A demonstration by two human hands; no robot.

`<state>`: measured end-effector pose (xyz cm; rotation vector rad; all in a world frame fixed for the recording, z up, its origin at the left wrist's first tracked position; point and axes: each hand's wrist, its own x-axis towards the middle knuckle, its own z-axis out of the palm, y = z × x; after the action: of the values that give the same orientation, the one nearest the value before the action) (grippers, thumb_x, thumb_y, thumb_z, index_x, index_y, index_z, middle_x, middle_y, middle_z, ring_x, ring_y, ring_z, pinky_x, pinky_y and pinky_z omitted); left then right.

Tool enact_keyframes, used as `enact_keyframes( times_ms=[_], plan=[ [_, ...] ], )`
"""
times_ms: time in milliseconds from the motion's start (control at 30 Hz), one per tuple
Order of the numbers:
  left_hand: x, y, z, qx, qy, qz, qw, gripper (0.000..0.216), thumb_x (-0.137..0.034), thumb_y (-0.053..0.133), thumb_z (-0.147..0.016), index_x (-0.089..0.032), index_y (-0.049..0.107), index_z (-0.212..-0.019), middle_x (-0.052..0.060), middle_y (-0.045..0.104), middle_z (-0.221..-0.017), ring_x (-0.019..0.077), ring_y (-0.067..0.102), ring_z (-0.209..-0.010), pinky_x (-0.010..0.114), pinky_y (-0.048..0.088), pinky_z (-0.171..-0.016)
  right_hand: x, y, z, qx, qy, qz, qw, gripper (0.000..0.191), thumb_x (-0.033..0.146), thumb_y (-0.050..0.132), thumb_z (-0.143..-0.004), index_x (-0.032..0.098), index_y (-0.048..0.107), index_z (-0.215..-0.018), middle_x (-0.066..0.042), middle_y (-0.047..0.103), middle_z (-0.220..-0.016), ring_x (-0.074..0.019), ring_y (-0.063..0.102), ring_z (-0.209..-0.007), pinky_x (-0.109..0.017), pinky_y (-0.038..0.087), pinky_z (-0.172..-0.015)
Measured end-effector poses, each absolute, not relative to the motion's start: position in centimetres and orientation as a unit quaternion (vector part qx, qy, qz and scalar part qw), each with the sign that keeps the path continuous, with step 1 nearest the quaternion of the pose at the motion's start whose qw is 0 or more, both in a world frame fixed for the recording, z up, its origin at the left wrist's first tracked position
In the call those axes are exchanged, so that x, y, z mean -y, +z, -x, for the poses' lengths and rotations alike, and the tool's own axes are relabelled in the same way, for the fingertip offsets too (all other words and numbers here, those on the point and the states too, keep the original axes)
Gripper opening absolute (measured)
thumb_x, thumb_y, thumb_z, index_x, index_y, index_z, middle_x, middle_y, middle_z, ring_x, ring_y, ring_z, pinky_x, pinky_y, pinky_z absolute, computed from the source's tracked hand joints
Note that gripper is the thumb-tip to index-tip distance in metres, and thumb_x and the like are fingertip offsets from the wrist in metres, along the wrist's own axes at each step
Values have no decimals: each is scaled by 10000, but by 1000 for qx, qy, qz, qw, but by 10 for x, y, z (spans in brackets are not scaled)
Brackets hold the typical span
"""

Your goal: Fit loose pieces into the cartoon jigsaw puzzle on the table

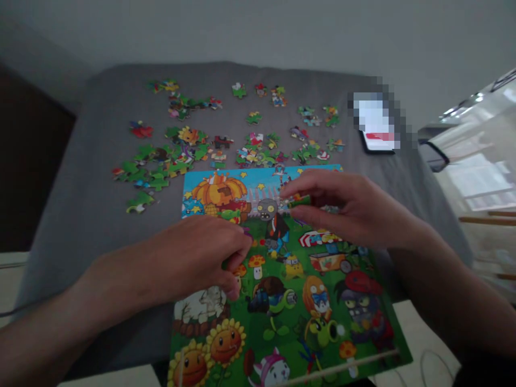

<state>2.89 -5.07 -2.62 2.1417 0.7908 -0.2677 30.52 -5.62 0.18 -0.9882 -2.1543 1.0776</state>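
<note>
Forearms came in from the bottom corners of the head view, both angled inward toward the middle of the puzzle picture board (282,301). Left hand (201,258) lay knuckles-up over the board's left-middle area, wrist low, fingers curled down and tucked together; it looked closed around something small and greenish at the fingertips, though what exactly it gripped could not be told. Its thumb side pointed toward the zombie figure in the picture's centre.

Right hand (342,207) reached across from the right, forearm sloping up from the lower right corner, palm turned leftward. Thumb and forefinger pinched a green puzzle piece (300,202), held just above the board near the grey zombie head, the other fingers loosely bent behind. That hand was closed on the piece, not flat.

Board itself rested on the grey tabletop (80,215), its near end overhanging the table's front edge. Loose puzzle pieces (181,145) lay scattered beyond the board's far edge, spread in clusters from left to right across the tabletop, well apart from both hands. A phone (377,144) with a blurred screen lay at the far right of the tabletop, past the scattered pieces.
</note>
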Motion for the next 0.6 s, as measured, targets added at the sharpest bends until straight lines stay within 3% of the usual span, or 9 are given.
enact_keyframes(
  times_ms=[167,233,433,600],
  plan=[
    [50,-31,-27,-294,-85,-858,413,337,-253,913,-764,-219,579,-738,-67,627,-739,138,525,-685,317,278,-613,51,1,-309,694,336,419,480,131,169,735,-918,270,714,-998,18,684,-911,-99,592,-587,-269,523,-521],
    [50,-31,-26,-294,-90,-857,414,354,-254,916,-761,-217,565,-735,-66,628,-748,140,530,-700,319,275,-614,48,-1,-311,665,317,424,527,102,226,768,-914,287,720,-980,10,663,-907,-101,569,-551,-286,511,-487],
    [51,-33,-19,-295,-98,-849,427,322,-259,895,-788,-224,575,-780,-62,640,-800,136,532,-711,314,299,-633,43,-3,-315,639,297,453,546,170,412,843,-849,309,728,-921,-10,672,-909,-119,550,-536,-308,524,-460],
    [50,-22,-27,-313,-137,-848,405,374,-273,938,-737,-218,569,-760,-65,615,-761,142,521,-709,312,284,-625,45,-5,-312,627,277,436,583,113,352,838,-852,349,748,-920,22,659,-834,-105,575,-527,-257,497,-426]
  ],
)
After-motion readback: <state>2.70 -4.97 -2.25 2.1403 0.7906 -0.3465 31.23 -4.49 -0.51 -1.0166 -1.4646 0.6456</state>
